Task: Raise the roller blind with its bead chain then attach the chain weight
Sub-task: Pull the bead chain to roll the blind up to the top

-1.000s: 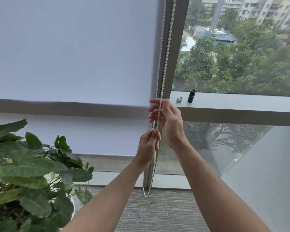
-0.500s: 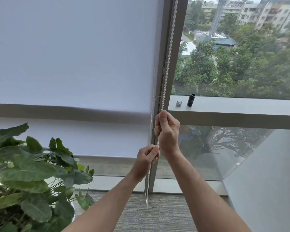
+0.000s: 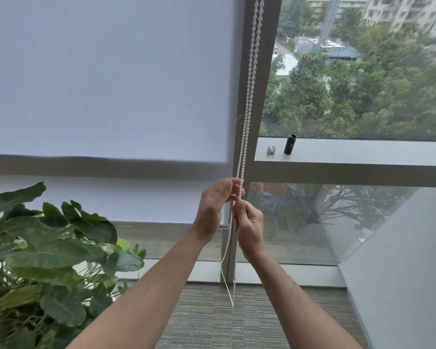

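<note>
The white roller blind (image 3: 106,79) covers the left window pane, and its bottom edge hangs just below sill height. Two strands of the white bead chain (image 3: 249,84) run down the grey mullion, and the loop ends near the floor. My left hand (image 3: 213,207) is the upper one, its thumb and fingertips curled round the chain. Just below it, my right hand (image 3: 249,224) pinches a strand. The black cylindrical chain weight (image 3: 290,144) stands on the window sill (image 3: 363,149), with a small silver piece (image 3: 271,149) beside it.
A large leafy plant (image 3: 48,250) fills the lower left, close to my left forearm. A grey sloped wall (image 3: 400,260) rises at the right. Grey carpet (image 3: 212,323) lies below the chain loop. Trees and buildings show through the glass.
My right hand has come down the chain from the upper spot to the lower one. My left hand has let go below and moved up to take the chain above the right hand.
</note>
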A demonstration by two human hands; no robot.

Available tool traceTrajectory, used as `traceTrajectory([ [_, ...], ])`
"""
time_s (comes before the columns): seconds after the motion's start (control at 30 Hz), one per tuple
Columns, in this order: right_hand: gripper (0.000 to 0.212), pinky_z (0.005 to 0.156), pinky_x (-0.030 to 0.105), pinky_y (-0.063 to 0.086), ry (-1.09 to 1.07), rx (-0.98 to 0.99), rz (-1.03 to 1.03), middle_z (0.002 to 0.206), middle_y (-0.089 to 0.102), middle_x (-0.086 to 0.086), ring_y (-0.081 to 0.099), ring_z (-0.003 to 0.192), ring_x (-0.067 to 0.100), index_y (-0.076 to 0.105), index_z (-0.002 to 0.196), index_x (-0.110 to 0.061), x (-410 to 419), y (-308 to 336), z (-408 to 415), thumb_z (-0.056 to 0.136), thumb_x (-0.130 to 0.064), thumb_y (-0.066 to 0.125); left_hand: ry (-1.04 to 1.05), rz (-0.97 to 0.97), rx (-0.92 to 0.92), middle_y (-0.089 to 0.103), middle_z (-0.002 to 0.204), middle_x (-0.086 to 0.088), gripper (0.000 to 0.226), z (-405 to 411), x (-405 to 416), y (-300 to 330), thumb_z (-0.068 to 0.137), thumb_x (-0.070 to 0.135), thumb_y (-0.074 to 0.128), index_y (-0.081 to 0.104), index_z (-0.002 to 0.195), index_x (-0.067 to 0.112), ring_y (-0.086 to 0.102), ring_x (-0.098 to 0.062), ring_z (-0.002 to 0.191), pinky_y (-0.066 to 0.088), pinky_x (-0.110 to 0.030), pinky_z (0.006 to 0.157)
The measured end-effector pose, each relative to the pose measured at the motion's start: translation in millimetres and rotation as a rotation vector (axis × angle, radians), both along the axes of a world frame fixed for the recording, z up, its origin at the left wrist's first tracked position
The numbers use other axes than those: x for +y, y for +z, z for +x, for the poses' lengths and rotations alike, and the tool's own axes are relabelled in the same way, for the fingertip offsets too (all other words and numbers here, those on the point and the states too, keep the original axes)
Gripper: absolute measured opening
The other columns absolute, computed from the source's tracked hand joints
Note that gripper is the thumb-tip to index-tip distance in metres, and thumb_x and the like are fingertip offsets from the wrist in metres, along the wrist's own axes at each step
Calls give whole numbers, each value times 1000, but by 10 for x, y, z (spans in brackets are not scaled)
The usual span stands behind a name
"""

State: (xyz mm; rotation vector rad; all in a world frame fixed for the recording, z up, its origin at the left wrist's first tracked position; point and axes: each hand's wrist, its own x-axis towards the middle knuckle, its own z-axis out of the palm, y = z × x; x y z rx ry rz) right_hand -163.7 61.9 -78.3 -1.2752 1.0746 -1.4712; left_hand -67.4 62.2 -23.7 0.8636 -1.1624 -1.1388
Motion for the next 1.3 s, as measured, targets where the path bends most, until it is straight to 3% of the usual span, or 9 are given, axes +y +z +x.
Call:
traceTrajectory([
  [0.1, 46, 47, 23, 26, 16, -22, -2, 49, 40, -17, 30, 48, 4, 52, 55, -30, -5, -18, 51, 100, -28, 45, -39, -44, 7, 62, 79, -12, 33, -146, -4, 168, 98, 34, 47, 69, 102, 10, 59, -25, 75, 51, -32, 71],
  [0.23, 45, 46, 20, 27, 46, -50, 22, 47, 40, -16, 30, 47, 2, 50, 53, -30, 80, -80, 82, 98, -26, 44, -39, -3, 68, 35, 51, 9, 31, -210, -1, 181, 99, 29, 45, 64, 78, 16, 27, -9, 45, 24, -20, 42],
  [0.43, 39, 52, 27, 35, 232, -1, 102, 57, 50, -10, 42, 53, 8, 57, 63, -26, 169, -186, -45, 98, -38, 45, 24, -15, 78, 34, 44, 9, 36, -205, 74, 51, 99, 28, 44, 57, 66, 19, 26, -7, 39, 24, -20, 39],
  [0.53, 45, 78, 34, 49, 151, 18, 121, 91, 72, 5, 64, 85, 19, 71, 100, -15, 76, -64, -201, 97, -45, 38, 51, -38, 73, 36, 45, 6, 36, -178, 95, 59, 99, 24, 43, 56, 68, 13, 28, -9, 41, 27, -21, 44],
  [0.6, 49, 85, 37, 50, 53, -19, 99, 100, 73, 9, 66, 94, 20, 69, 110, -16, -16, 175, -247, 98, -48, 33, 59, -31, 68, 35, 45, 4, 35, -200, 112, 86, 99, 21, 42, 55, 69, 11, 28, -9, 42, 24, -24, 44],
  [0.8, 43, 72, 31, 54, 120, -120, -130, 81, 68, 9, 65, 76, 22, 71, 100, -13, -133, 1161, -139, 102, -39, 37, 52, 24, 44, 32, 48, -3, 41, -354, 183, -51, 104, 14, 42, 56, 66, 17, 26, -14, 43, 19, -32, 44],
  [0.93, 42, 47, 25, 31, 214, -206, -198, 61, 48, -1, 38, 52, 11, 69, 92, -15, -137, 1461, -11, 103, -36, 35, 46, 102, 9, 35, 44, 5, 34, -301, 277, -379, 97, 21, 45, 58, 65, 21, 29, -11, 42, 26, -22, 43],
  [1.07, 45, 43, 22, 23, 81, -168, -229, 49, 34, -10, 28, 45, 7, 56, 61, -23, -106, 1394, 124, 102, -36, 41, 51, 147, -23, 34, 45, 3, 32, -272, 276, -512, 93, 21, 46, 60, 64, 22, 28, -12, 44, 22, -26, 45],
  [1.3, 48, 49, 30, 24, -36, -40, -288, 50, 37, -12, 31, 47, 13, 41, 58, -22, -165, 1127, 92, 101, -42, 42, -19, 119, -219, 31, 54, -9, 36, -214, 246, -616, 98, 27, 47, 60, 64, 25, 26, -20, 50, 20, -37, 48],
])
